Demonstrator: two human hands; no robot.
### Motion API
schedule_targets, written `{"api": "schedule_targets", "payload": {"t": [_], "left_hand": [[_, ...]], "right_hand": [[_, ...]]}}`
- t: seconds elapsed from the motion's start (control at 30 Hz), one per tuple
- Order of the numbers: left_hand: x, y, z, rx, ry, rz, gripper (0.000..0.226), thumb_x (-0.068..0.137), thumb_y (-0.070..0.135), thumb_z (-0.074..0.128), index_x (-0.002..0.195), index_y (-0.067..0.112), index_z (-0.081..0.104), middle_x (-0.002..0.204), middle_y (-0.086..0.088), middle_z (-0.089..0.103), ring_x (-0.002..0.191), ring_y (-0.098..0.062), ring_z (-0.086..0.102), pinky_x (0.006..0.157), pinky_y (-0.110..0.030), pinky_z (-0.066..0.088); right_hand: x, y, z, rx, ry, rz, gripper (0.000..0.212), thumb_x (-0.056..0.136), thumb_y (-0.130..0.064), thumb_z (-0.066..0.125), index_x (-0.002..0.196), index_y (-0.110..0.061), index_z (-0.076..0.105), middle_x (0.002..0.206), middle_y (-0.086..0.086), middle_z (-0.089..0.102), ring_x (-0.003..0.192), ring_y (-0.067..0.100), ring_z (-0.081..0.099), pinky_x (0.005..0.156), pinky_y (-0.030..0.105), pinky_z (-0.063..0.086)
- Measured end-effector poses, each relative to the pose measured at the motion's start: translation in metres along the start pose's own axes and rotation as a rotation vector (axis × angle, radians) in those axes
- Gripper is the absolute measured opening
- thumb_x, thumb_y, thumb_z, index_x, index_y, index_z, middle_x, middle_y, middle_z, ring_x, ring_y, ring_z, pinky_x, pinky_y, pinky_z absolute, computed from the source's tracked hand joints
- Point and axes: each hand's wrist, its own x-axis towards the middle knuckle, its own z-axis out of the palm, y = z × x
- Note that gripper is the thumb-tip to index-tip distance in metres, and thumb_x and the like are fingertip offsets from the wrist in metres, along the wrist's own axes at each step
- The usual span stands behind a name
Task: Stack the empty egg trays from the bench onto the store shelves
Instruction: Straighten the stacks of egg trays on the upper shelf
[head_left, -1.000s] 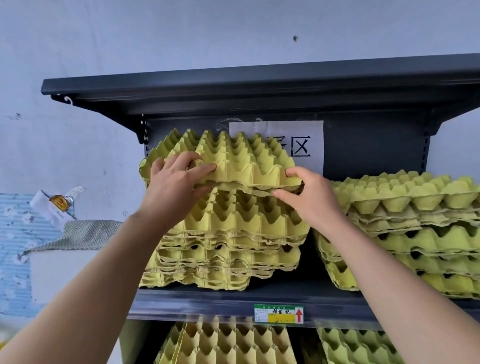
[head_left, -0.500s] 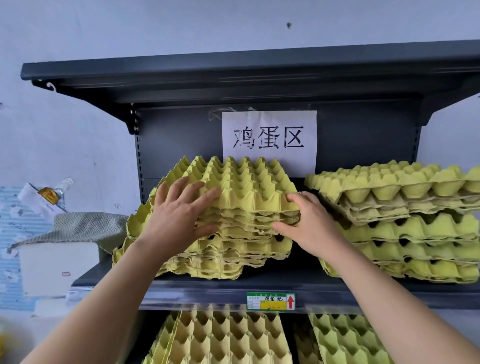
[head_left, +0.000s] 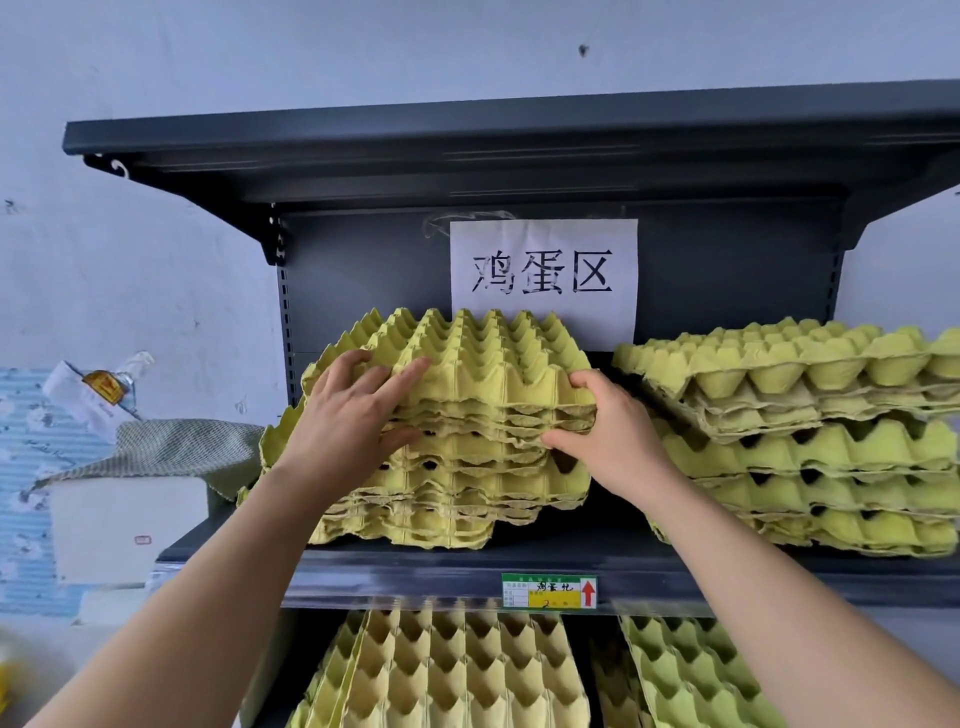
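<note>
A bundle of yellow-green pulp egg trays (head_left: 493, 364) lies on top of a taller stack of the same trays (head_left: 441, 499) at the left of the dark metal shelf (head_left: 571, 566). My left hand (head_left: 353, 410) holds the bundle's front left edge, fingers spread over the top and thumb underneath. At the front right corner, my right hand (head_left: 608, 431) grips the bundle, fingers curled over the rim and thumb below. The bundle sits slightly askew on the stack.
A second stack of egg trays (head_left: 805, 415) fills the shelf's right side, close to my right hand. More trays (head_left: 457, 670) lie on the shelf below. A paper sign (head_left: 543, 275) hangs on the back panel. A white box (head_left: 124, 519) under a cloth (head_left: 171, 447) stands left.
The bundle in my hands has come down from its raised position and now rests on the left stack. Both hands have kept their hold on it.
</note>
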Motion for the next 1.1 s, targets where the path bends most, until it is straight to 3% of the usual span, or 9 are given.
{"api": "schedule_targets", "payload": {"t": [0.2,0.37,0.6,0.9,1.1], "left_hand": [[-0.001,-0.008,0.004,-0.01,-0.023,0.039,0.082,0.08,0.051,0.065,0.149,0.022,0.031,0.112,-0.003,0.063,0.124,-0.036,0.043,0.098,-0.049,0.041],[0.007,-0.013,0.0,-0.055,0.032,0.047,0.079,0.079,0.047,0.07,0.145,0.02,0.039,0.108,-0.004,0.065,0.121,-0.038,0.045,0.097,-0.05,0.042],[0.015,-0.033,-0.018,-0.067,0.176,0.043,0.078,0.077,0.044,0.073,0.143,0.019,0.041,0.107,-0.005,0.064,0.12,-0.038,0.043,0.095,-0.051,0.043],[-0.021,-0.04,0.001,-0.036,0.085,0.053,0.08,0.077,0.051,0.07,0.144,0.02,0.04,0.108,-0.004,0.065,0.12,-0.032,0.046,0.099,-0.043,0.032],[-0.022,-0.045,0.006,-0.004,0.011,0.079,0.092,0.073,0.064,0.067,0.148,0.025,0.03,0.114,-0.002,0.063,0.128,-0.03,0.041,0.106,-0.048,0.032]], "right_hand": [[-0.007,-0.009,0.011,-0.043,-0.081,0.07,0.086,0.074,-0.034,0.078,0.141,-0.02,0.027,0.147,-0.001,0.031,0.13,0.017,0.036,0.096,0.028,0.032],[-0.004,-0.02,0.007,-0.042,0.018,0.066,0.077,0.077,-0.029,0.077,0.139,-0.019,0.033,0.146,-0.001,0.036,0.132,0.016,0.034,0.101,0.028,0.031],[0.006,-0.049,0.001,-0.061,0.109,0.004,0.073,0.078,-0.029,0.076,0.138,-0.021,0.034,0.145,-0.003,0.038,0.13,0.015,0.036,0.095,0.023,0.029],[-0.008,-0.046,0.03,-0.105,-0.041,0.07,0.077,0.079,-0.031,0.074,0.141,-0.02,0.03,0.149,-0.001,0.033,0.133,0.016,0.034,0.102,0.027,0.03],[-0.008,-0.036,0.035,-0.092,-0.127,0.08,0.084,0.079,-0.035,0.073,0.143,-0.021,0.022,0.153,-0.001,0.023,0.134,0.017,0.032,0.101,0.024,0.027]]}}
